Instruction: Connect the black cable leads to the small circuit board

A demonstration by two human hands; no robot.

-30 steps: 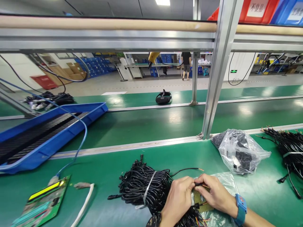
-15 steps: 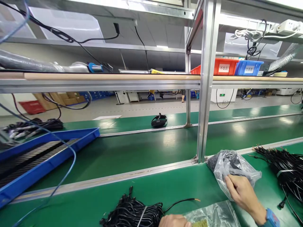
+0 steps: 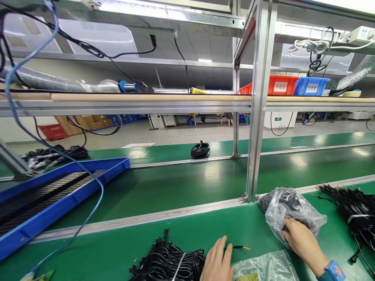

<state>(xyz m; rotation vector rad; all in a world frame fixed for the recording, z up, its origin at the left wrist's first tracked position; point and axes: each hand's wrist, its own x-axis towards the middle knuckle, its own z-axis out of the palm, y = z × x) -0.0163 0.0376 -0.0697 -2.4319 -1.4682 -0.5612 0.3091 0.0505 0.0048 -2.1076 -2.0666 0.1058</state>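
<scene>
My left hand (image 3: 217, 262) lies with its fingers stretched out beside a bundle of black cables (image 3: 166, 261) tied with a white band. One cable end with a bare orange tip sticks out past its fingers. My right hand (image 3: 301, 236) is at the mouth of a clear plastic bag (image 3: 281, 218) that holds dark contents. Its fingers curl down into the opening, and the tips are partly hidden, so what they grip cannot be made out. Between the hands a flat clear bag (image 3: 272, 265) with a yellowish piece lies on the green surface.
Another tied bundle of black cables (image 3: 357, 210) lies at the right. A metal post (image 3: 258, 117) rises behind the bag. A blue tray (image 3: 117, 171) stands at the left, with a blue cable (image 3: 99, 191) hanging across it. A black strapped object (image 3: 200, 150) sits farther back.
My left hand has moved up into view, its fingers now spread beside the cables. My right hand has gone from pinching the bag's edge to reaching into its opening.
</scene>
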